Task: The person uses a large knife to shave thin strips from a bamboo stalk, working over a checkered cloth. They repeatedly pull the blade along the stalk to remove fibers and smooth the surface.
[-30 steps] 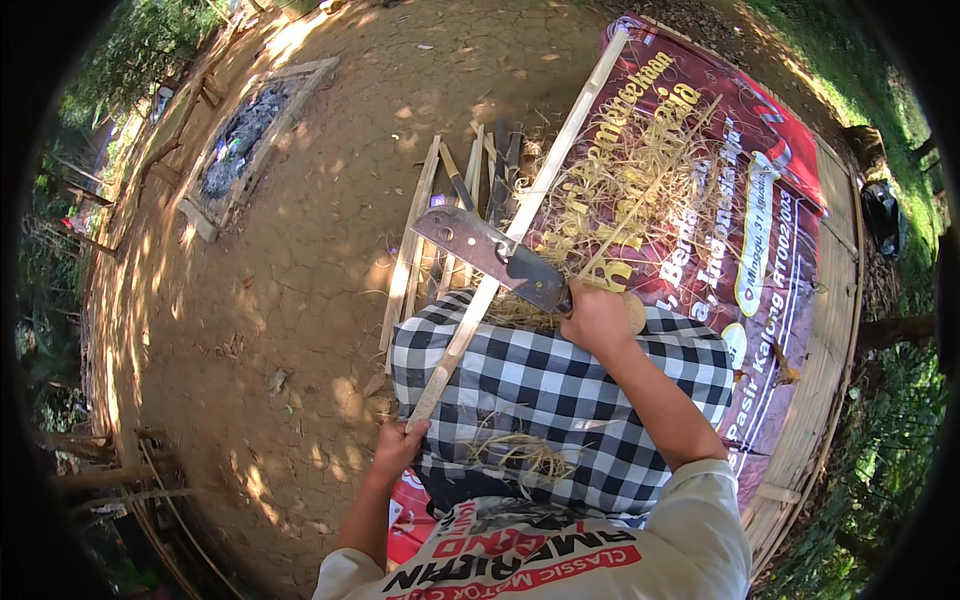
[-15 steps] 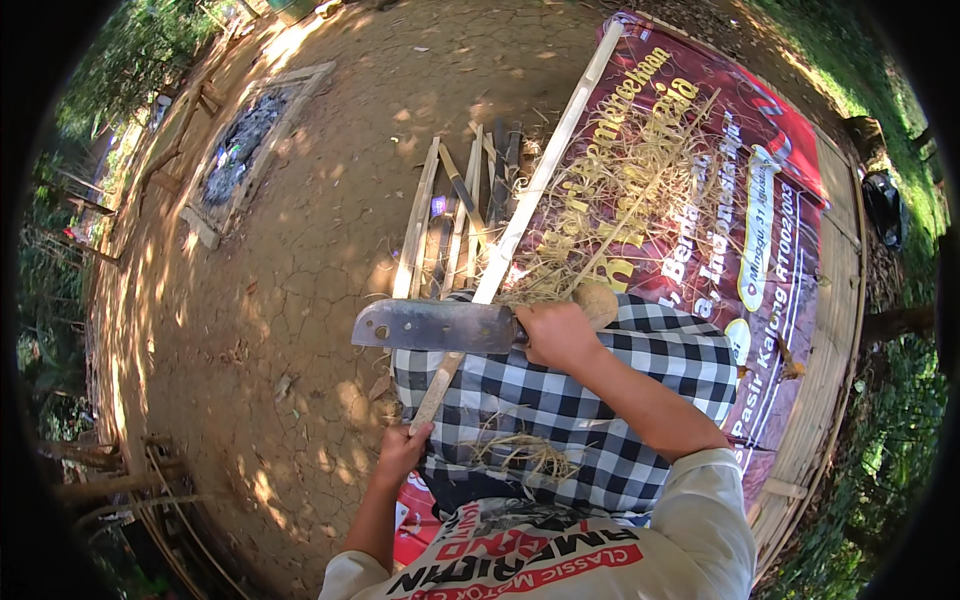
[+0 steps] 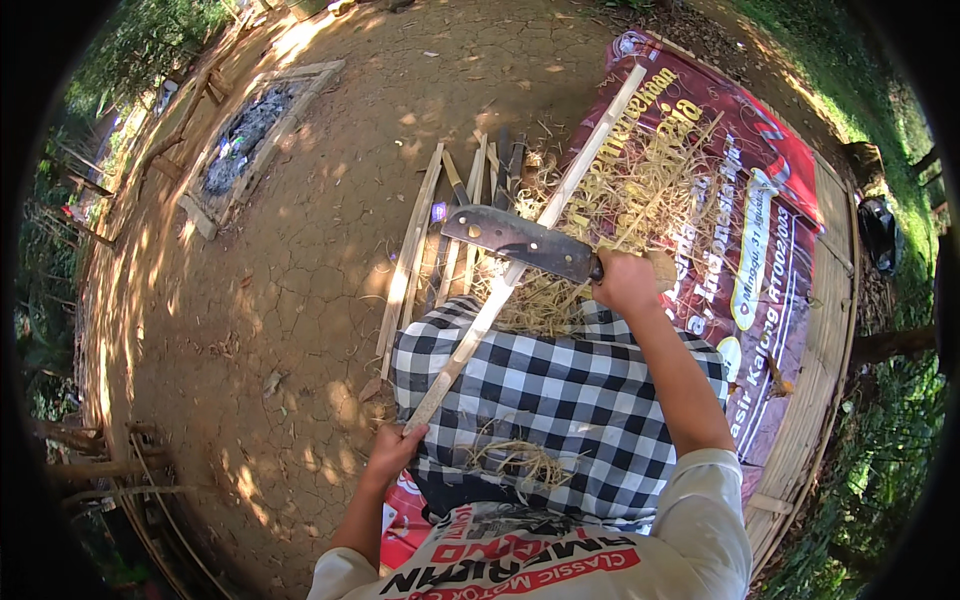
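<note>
My left hand (image 3: pixel 393 452) is closed round the near end of a long pale bamboo strip (image 3: pixel 463 352), which slants away to the far right across my lap. In my right hand (image 3: pixel 627 283) is the handle of a broad dark machete (image 3: pixel 528 243), its blade lying crosswise over the strip about midway and pointing left. The handle's round wooden butt (image 3: pixel 661 270) shows past my fist. A black-and-white checked cloth (image 3: pixel 560 390) covers my lap, with a few curled shavings (image 3: pixel 520 455) on it. More shavings (image 3: pixel 650 190) are heaped beyond my knees.
Several cut strips (image 3: pixel 412 255) lie on the ground left of my knees. A printed maroon banner (image 3: pixel 770 330) spreads over a bamboo platform (image 3: pixel 822 330) at the right. A framed ash pit (image 3: pixel 245 140) is at the far left on the cracked earth (image 3: pixel 270 340).
My right hand has pushed the machete away and to the right along the strip, and the blade has tilted. The strip's far end has swung slightly right. My left hand keeps its hold.
</note>
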### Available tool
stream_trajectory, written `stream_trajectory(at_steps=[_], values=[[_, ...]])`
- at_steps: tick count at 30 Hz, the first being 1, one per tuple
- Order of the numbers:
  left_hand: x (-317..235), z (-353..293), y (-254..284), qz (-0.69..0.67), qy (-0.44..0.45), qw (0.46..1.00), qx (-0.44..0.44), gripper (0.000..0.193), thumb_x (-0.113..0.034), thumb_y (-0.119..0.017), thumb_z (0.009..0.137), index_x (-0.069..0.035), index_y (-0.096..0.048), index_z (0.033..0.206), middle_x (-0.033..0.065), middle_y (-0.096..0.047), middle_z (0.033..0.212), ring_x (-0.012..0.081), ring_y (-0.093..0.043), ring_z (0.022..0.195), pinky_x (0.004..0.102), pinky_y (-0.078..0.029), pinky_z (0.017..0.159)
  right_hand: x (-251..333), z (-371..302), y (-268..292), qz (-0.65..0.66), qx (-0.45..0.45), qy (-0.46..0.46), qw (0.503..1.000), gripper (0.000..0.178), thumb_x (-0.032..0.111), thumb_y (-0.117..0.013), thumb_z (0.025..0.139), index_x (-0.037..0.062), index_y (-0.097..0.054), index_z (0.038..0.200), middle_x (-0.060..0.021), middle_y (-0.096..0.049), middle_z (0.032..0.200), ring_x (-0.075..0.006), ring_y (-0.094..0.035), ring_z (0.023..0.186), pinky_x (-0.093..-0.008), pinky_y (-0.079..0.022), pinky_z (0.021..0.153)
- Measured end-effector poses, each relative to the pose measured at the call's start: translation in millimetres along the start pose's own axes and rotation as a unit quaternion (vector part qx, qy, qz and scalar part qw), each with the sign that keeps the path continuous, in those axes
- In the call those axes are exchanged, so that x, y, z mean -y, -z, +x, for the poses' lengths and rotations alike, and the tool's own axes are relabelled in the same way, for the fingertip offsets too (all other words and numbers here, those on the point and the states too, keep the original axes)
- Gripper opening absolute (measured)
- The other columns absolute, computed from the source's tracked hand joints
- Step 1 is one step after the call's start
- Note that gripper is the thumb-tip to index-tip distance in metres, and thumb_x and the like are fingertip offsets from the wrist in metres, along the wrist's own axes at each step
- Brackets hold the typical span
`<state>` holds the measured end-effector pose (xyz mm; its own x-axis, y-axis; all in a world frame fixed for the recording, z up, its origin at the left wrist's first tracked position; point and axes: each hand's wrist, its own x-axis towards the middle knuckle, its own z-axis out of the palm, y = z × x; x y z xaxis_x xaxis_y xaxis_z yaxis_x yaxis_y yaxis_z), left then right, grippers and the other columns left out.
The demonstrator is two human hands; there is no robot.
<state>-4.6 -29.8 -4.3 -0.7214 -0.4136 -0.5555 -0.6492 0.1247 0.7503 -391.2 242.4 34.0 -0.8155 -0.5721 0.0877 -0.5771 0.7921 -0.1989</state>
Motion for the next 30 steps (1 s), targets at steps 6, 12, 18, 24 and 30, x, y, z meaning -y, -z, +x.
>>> stream_trajectory(at_steps=[6, 12, 18, 24, 30], values=[[15, 1, -3, -0.013, -0.019, 1.0, -0.019, 0.042, -0.027, -0.068, 0.091, -0.002, -0.059, 0.059, -0.0039, -0.048, 0.051, 0.005, -0.042, 0.047, 0.0269, -0.032, 0.042, 41, -12, -3, 0.066, -0.025, -0.016, 0.997, 0.023, 0.014, -0.066, 0.067, 0.0027, -0.06, 0.087, -0.0167, -0.067, 0.074, -0.0332, -0.068, 0.07, -0.0427, -0.055, 0.064], [6, -1, -6, -0.023, -0.004, 1.0, -0.02, 0.04, -0.024, -0.068, 0.092, -0.003, -0.058, 0.059, -0.0047, -0.047, 0.052, 0.0044, -0.041, 0.048, 0.0261, -0.031, 0.042, 66, -26, -10, 0.107, 0.002, 0.078, 0.991, 0.023, 0.015, -0.067, 0.066, 0.003, -0.058, 0.083, -0.017, -0.064, 0.069, -0.0361, -0.065, 0.065, -0.045, -0.053, 0.061], [2, -2, -6, -0.017, 0.018, 0.999, -0.024, 0.039, -0.024, -0.069, 0.091, -0.002, -0.059, 0.06, -0.0048, -0.047, 0.052, 0.0046, -0.041, 0.048, 0.0263, -0.032, 0.043, 69, -22, -4, 0.102, 0.044, 0.137, 0.984, 0.027, 0.018, -0.071, 0.061, 0.0055, -0.059, 0.082, -0.0138, -0.064, 0.07, -0.0331, -0.066, 0.07, -0.0429, -0.053, 0.065], [4, -1, -3, -0.018, 0.007, 1.0, -0.02, 0.039, -0.026, -0.07, 0.09, -0.001, -0.061, 0.061, -0.0039, -0.049, 0.053, 0.0053, -0.043, 0.049, 0.0272, -0.034, 0.043, 27, 4, 2, 0.007, 0.015, 0.182, 0.983, 0.035, 0.02, -0.079, 0.056, 0.0076, -0.06, 0.082, -0.0098, -0.065, 0.076, -0.0288, -0.066, 0.073, -0.0391, -0.054, 0.069], [9, 3, -2, -0.01, 0.004, 1.0, -0.003, 0.04, -0.025, -0.07, 0.09, 0.0, -0.059, 0.06, -0.0031, -0.05, 0.053, 0.0054, -0.043, 0.048, 0.0273, -0.033, 0.043, -33, 15, 4, 0.015, -0.079, 0.05, 0.996, 0.025, 0.022, -0.069, 0.065, 0.0059, -0.058, 0.08, -0.0136, -0.064, 0.072, -0.032, -0.065, 0.068, -0.0415, -0.052, 0.064]])
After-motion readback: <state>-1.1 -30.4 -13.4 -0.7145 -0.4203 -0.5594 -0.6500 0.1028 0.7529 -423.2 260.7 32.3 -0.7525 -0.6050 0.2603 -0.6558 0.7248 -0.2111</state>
